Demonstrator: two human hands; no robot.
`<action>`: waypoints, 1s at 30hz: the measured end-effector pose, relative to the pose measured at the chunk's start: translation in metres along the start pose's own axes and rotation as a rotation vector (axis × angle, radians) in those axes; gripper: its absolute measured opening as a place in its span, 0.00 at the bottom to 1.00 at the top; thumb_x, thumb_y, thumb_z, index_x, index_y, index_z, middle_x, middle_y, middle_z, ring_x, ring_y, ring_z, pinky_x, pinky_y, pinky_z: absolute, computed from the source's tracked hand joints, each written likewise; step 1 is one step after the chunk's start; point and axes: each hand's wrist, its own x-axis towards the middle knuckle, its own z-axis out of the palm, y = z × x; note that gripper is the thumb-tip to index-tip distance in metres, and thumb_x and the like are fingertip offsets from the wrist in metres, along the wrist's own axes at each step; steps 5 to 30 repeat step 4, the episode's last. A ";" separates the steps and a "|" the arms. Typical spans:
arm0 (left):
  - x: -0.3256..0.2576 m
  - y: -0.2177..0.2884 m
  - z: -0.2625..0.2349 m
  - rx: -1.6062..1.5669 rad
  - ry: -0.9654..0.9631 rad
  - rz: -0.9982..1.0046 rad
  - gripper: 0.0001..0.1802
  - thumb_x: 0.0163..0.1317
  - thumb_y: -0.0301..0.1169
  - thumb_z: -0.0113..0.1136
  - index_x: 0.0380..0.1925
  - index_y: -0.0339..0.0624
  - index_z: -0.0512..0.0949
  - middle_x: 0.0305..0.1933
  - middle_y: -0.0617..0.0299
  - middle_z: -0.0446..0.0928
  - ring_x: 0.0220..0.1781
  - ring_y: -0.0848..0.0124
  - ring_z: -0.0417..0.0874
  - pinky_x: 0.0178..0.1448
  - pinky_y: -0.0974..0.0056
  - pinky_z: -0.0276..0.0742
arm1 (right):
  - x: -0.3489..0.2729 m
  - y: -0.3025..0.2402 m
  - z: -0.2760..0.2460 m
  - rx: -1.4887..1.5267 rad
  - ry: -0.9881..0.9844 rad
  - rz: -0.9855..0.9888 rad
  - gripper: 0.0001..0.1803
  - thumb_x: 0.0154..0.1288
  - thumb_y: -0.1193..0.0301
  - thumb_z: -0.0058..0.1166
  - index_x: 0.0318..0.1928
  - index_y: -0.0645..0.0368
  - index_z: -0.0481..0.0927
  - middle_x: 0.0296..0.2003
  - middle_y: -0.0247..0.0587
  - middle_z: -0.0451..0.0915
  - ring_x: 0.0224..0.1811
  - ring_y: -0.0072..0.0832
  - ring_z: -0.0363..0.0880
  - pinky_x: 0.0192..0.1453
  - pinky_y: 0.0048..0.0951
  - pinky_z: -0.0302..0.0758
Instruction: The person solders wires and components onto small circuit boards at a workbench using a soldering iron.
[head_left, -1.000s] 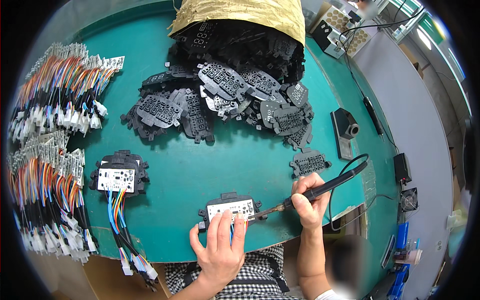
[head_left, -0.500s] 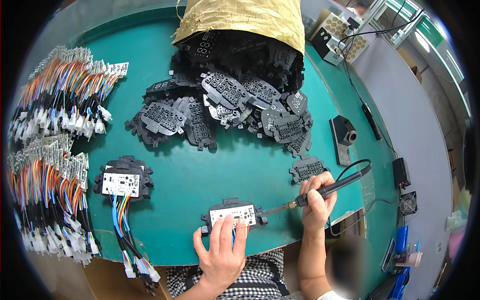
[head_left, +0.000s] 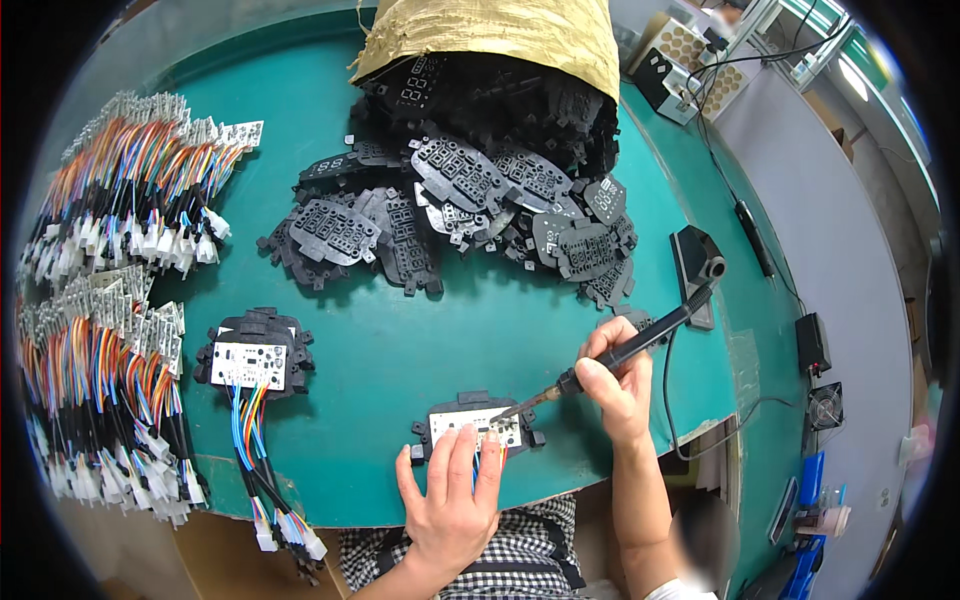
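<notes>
A white circuit board (head_left: pixel 488 421) lies on a black plastic panel (head_left: pixel 471 402) near the table's front edge. My left hand (head_left: pixel 449 505) rests on it, fingers stretched over the board's lower edge and thumb by the panel's left side. Coloured wires show beside these fingertips. In my right hand (head_left: pixel 617 385) is a soldering iron (head_left: pixel 640 342), gripped like a pen. Its tip slants down to the upper right part of the board; whether it touches is too fine to tell. A second black panel with a white board and wires (head_left: pixel 250 366) lies to the left.
A yellow woven sack (head_left: pixel 490 35) spills black panels (head_left: pixel 455 175) across the back. Bundles of wired boards (head_left: pixel 150 190) cover the left side. On the right are an iron stand (head_left: pixel 693 265), a small fan (head_left: pixel 825 405) and the iron's looping cable (head_left: pixel 668 420).
My right hand has brought the soldering iron's tip leftward from beside the panel to over the board. The left hand stays on the board. The whole view has shifted slightly.
</notes>
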 end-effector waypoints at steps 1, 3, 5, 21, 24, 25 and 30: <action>0.000 0.000 0.000 0.010 0.005 0.000 0.24 0.44 0.36 0.62 0.44 0.41 0.74 0.50 0.53 0.70 0.51 0.60 0.71 0.56 0.40 0.58 | 0.000 0.000 0.000 -0.004 0.003 -0.002 0.11 0.51 0.74 0.56 0.30 0.59 0.65 0.23 0.26 0.65 0.23 0.11 0.62 0.25 0.14 0.59; 0.000 0.000 0.000 0.008 0.000 0.003 0.24 0.44 0.36 0.63 0.44 0.41 0.74 0.51 0.53 0.70 0.51 0.60 0.71 0.56 0.40 0.58 | 0.001 0.001 0.000 -0.013 0.004 -0.010 0.11 0.52 0.73 0.56 0.31 0.59 0.65 0.23 0.26 0.65 0.23 0.11 0.62 0.26 0.15 0.60; 0.000 0.000 0.000 0.008 0.000 0.002 0.25 0.43 0.36 0.63 0.44 0.42 0.74 0.51 0.52 0.69 0.51 0.60 0.71 0.57 0.40 0.58 | 0.001 0.001 0.000 -0.018 -0.001 -0.015 0.12 0.52 0.72 0.56 0.31 0.59 0.65 0.23 0.26 0.65 0.23 0.12 0.62 0.26 0.15 0.60; 0.000 0.000 0.000 0.008 0.000 0.002 0.25 0.43 0.36 0.63 0.44 0.42 0.74 0.51 0.52 0.69 0.51 0.60 0.71 0.57 0.40 0.58 | 0.001 0.001 0.000 -0.018 -0.001 -0.015 0.12 0.52 0.72 0.56 0.31 0.59 0.65 0.23 0.26 0.65 0.23 0.12 0.62 0.26 0.15 0.60; 0.000 0.000 0.000 0.008 0.000 0.002 0.25 0.43 0.36 0.63 0.44 0.42 0.74 0.51 0.52 0.69 0.51 0.60 0.71 0.57 0.40 0.58 | 0.001 0.001 0.000 -0.018 -0.001 -0.015 0.12 0.52 0.72 0.56 0.31 0.59 0.65 0.23 0.26 0.65 0.23 0.12 0.62 0.26 0.15 0.60; 0.000 0.000 0.000 0.008 0.000 0.002 0.25 0.43 0.36 0.63 0.44 0.42 0.74 0.51 0.52 0.69 0.51 0.60 0.71 0.57 0.40 0.58 | 0.001 0.001 0.000 -0.018 -0.001 -0.015 0.12 0.52 0.72 0.56 0.31 0.59 0.65 0.23 0.26 0.65 0.23 0.12 0.62 0.26 0.15 0.60; 0.000 0.000 0.000 0.008 0.000 0.002 0.25 0.43 0.36 0.63 0.44 0.42 0.74 0.51 0.52 0.69 0.51 0.60 0.71 0.57 0.40 0.58 | 0.001 0.001 0.000 -0.018 -0.001 -0.015 0.12 0.52 0.72 0.56 0.31 0.59 0.65 0.23 0.26 0.65 0.23 0.12 0.62 0.26 0.15 0.60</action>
